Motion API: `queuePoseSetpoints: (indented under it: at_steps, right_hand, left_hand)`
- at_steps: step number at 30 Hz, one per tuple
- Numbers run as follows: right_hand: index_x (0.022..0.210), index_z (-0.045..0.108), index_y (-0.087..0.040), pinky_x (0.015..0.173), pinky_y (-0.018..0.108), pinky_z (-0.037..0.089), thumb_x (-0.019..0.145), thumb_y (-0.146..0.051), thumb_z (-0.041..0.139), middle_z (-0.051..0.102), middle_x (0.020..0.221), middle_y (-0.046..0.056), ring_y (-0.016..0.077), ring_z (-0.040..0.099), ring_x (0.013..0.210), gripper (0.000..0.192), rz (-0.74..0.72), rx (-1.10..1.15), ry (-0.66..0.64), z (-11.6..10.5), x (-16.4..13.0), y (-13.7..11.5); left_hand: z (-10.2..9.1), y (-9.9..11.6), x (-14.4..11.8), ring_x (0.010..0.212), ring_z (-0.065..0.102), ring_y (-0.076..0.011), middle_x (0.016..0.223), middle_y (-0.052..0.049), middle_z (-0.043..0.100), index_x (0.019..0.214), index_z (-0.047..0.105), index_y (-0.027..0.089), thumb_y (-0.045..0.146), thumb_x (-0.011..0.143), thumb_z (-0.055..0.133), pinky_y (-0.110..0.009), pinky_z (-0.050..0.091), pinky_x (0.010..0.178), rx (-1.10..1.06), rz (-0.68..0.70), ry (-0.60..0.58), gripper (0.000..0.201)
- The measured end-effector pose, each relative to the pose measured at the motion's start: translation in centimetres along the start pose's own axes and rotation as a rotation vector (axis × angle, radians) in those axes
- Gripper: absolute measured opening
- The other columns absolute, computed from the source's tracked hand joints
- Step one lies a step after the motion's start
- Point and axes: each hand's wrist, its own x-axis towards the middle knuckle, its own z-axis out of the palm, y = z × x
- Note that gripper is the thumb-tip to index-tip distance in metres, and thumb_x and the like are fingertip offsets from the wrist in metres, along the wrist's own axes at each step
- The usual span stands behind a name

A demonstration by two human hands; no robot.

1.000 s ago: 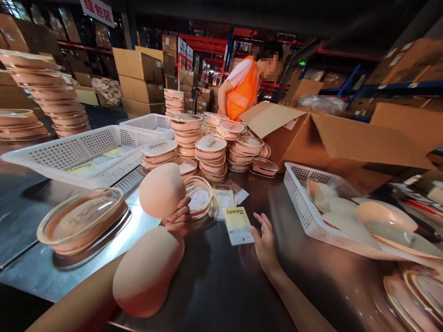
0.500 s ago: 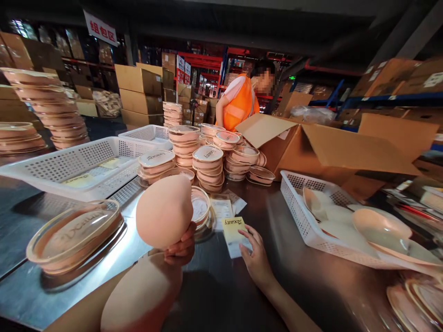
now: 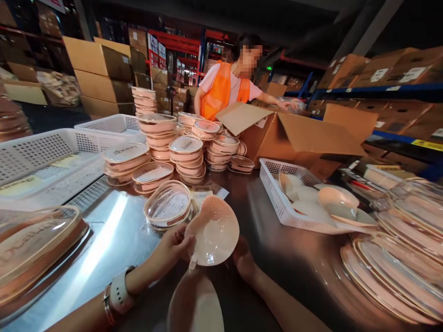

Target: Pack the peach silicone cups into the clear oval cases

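Observation:
A beige stick-on bra (image 3: 216, 235) hangs over the dark metal table, its two cups joined by a small clear clasp (image 3: 192, 263). The glossy inner side of the upper cup faces me, and the lower cup (image 3: 195, 304) droops toward the bottom edge. My left hand (image 3: 180, 242), with a pale watch on its wrist, pinches the upper cup's left rim between thumb and fingers. Just beside the cup's right rim is my right hand (image 3: 245, 260), in shadow; its fingers are mostly hidden. Behind the cup stand stacked clear oval cases (image 3: 168, 205) and papers (image 3: 204, 191).
Stacks of filled cases (image 3: 187, 159) stand ahead, with more cases (image 3: 391, 272) at right and one case (image 3: 38, 249) at left. White baskets flank me: one (image 3: 273, 193) holds bra cups, another (image 3: 79, 143) cards. Beyond an open carton (image 3: 273, 143), a person in an orange vest (image 3: 219, 90) reaches right.
My left hand has turned the bra so its inner side faces me and moved it right. My right hand has left the yellow card, now out of sight. The view has shifted right.

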Motion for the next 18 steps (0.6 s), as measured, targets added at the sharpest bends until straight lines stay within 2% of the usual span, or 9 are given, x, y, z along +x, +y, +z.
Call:
queuePoseSetpoints:
  at_steps: [3,6,10,12,14,16,18]
  right_hand:
    - [0.067,0.067,-0.022,0.039,0.027,0.04,0.066,-0.095,0.04,0.055,0.046,0.001,0.0158,0.05,0.041,0.078,-0.029,-0.02,-0.018,-0.1,-0.8,-0.1]
    - [0.072,0.07,-0.019,0.04,0.027,0.04,0.07,-0.087,0.051,0.058,0.047,0.003,0.0172,0.052,0.042,0.071,-0.054,-0.158,-0.035,0.2,-1.3,-1.2]
    - [0.066,0.068,-0.016,0.034,0.025,0.034,0.08,-0.066,0.058,0.055,0.041,0.003,0.0146,0.046,0.034,0.053,0.025,-0.336,0.041,0.7,-1.3,-2.2]
    - [0.07,0.07,-0.014,0.04,0.026,0.041,0.082,-0.057,0.06,0.063,0.05,0.006,0.0182,0.055,0.043,0.045,-0.055,-0.416,0.057,0.7,-1.2,-2.3]
    - [0.076,0.072,-0.014,0.052,0.029,0.049,0.084,-0.046,0.059,0.071,0.064,0.009,0.0229,0.065,0.059,0.036,-0.148,-0.503,0.032,0.7,-1.2,-2.3]
    - [0.08,0.074,-0.014,0.06,0.03,0.052,0.087,-0.04,0.056,0.074,0.073,0.009,0.025,0.069,0.068,0.032,-0.186,-0.558,-0.037,0.8,-1.4,-2.4]
    - [0.083,0.074,-0.015,0.062,0.03,0.053,0.09,-0.038,0.053,0.075,0.076,0.009,0.0248,0.07,0.069,0.033,-0.183,-0.563,-0.119,1.0,-1.8,-2.5]
  left_hand:
    - [-0.4,-0.1,-0.1,0.05,0.054,-0.0112,0.057,0.001,0.061,0.071,0.064,0.016,0.044,0.071,0.08,-0.021,0.045,0.047,-0.002,-0.014,-0.011,0.033]
    - [-0.6,-0.4,-0.2,0.047,0.053,-0.0107,0.054,0.003,0.059,0.067,0.063,0.016,0.037,0.071,0.081,-0.019,0.042,0.045,0.019,-0.029,0.005,0.027]
    - [-0.9,-0.8,-0.2,0.045,0.053,-0.0113,0.052,0.004,0.059,0.068,0.064,0.017,0.025,0.069,0.081,-0.019,0.04,0.044,0.061,-0.045,0.014,0.019]
    - [-0.9,-0.8,-0.2,0.05,0.056,-0.0133,0.056,0.002,0.063,0.07,0.067,0.017,0.02,0.068,0.08,-0.02,0.042,0.047,0.092,-0.032,0.024,0.014]
    - [-0.8,-0.8,-0.4,0.063,0.062,-0.0169,0.069,-0.001,0.071,0.079,0.072,0.017,0.014,0.065,0.081,-0.022,0.047,0.056,0.143,0.0,0.063,0.017]
    - [-0.6,-0.8,-0.7,0.075,0.066,-0.0202,0.081,-0.002,0.075,0.087,0.074,0.018,0.014,0.063,0.082,-0.024,0.05,0.064,0.174,0.005,0.091,0.025]
    - [-0.3,-1.0,-0.8,0.074,0.066,-0.0208,0.079,-0.003,0.076,0.082,0.075,0.018,0.017,0.063,0.083,-0.025,0.051,0.065,0.162,-0.027,0.102,0.021]
